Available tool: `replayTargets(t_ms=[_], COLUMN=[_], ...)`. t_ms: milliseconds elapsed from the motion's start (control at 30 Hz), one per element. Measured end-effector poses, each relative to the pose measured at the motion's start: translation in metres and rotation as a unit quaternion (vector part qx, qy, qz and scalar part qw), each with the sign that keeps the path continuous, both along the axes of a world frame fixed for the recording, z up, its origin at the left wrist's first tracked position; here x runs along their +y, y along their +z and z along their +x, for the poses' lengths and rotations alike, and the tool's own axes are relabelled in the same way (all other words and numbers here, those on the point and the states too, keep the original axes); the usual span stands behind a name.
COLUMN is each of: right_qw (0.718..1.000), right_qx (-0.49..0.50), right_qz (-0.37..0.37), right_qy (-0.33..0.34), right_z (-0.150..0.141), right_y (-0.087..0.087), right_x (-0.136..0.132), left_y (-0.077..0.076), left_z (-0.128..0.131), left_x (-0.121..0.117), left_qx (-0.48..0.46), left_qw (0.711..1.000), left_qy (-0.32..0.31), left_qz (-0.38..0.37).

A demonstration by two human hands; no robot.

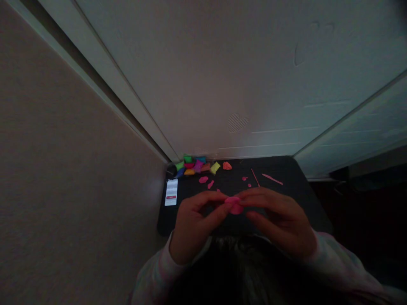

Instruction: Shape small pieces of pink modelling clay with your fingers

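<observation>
A flattened round piece of bright pink modelling clay (234,206) is between my two hands, over the near part of the dark table. My left hand (197,220) pinches its left side between thumb and fingers. From the right, my right hand (281,218) reaches in with its fingertips touching the clay's edge, while its thumb stands apart below. Just beyond lie a pink oval clay piece (203,180), a smaller irregular pink piece (210,184) and tiny pink bits (244,178).
Colourful clay packets (199,165) crowd the table's back left corner, beside an orange clay lump (227,165). A lit phone (171,192) lies at the left edge. A thin pink stick (255,177) and a flat pink tool (272,179) lie right. A white panel (203,106) rises behind.
</observation>
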State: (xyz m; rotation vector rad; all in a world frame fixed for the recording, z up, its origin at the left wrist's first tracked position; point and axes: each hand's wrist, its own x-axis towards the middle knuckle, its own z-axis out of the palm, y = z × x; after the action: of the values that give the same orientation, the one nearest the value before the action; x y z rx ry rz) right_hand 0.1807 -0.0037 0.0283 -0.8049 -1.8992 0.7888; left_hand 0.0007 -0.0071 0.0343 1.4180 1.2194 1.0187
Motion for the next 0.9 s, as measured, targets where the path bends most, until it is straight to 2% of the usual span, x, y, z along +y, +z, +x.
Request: replayTargets(t_ms=[100,267,400,700,900], right_qw=[0.999,0.99,0.989,0.985,0.984], right_qx=[0.017,0.048,0.05,0.056,0.046], right_qz=[-0.028,-0.092,-0.106,-0.129,-0.131], right_qy=[-0.015,-0.094,-0.088,-0.098,-0.113], right_z=[-0.005,-0.013,-0.017,-0.019,-0.021], right_y=[-0.002,-0.007,-0.007,-0.006,-0.007], right_x=[0.0,0.0,0.002,0.004,0.004], left_y=[0.002,0.004,0.003,0.002,0.001], left_z=[0.001,0.004,0.007,0.01,0.012], left_x=[0.002,0.0,-0.002,0.0,0.002], left_qx=[0.051,0.08,0.08,0.104,0.081], left_qw=[0.998,0.995,0.992,0.99,0.988], left_qy=[0.005,0.02,0.037,0.04,0.05], left_qz=[0.021,0.062,0.094,0.091,0.12])
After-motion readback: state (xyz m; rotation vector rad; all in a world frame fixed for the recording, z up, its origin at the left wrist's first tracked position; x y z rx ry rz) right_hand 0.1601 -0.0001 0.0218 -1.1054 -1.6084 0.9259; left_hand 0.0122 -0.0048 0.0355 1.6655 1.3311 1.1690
